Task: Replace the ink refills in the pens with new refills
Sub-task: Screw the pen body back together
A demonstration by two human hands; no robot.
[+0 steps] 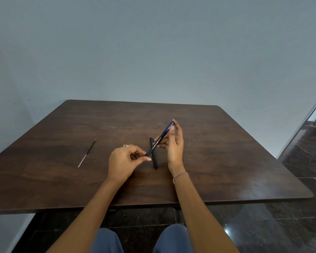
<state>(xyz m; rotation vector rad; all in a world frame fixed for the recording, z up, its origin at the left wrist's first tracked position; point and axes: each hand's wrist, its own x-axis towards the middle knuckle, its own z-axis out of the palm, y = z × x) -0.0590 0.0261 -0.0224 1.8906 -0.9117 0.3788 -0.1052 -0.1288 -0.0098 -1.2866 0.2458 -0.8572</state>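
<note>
A black pen with a blue end and white lettering (159, 140) is held tilted above the dark wooden table (217, 143). My right hand (173, 145) grips its upper, blue end between thumb and fingers. My left hand (125, 160), with a ring on one finger, pinches the pen's lower tip. A second black pen (154, 157) lies on the table just beneath, between my hands. A thin loose refill (87, 153) lies on the table well to the left of my left hand.
The table's near edge (153, 203) runs above my knees. A pale wall stands behind the table. Dark glossy floor tiles (303, 157) lie to the right, with a doorway at the far right.
</note>
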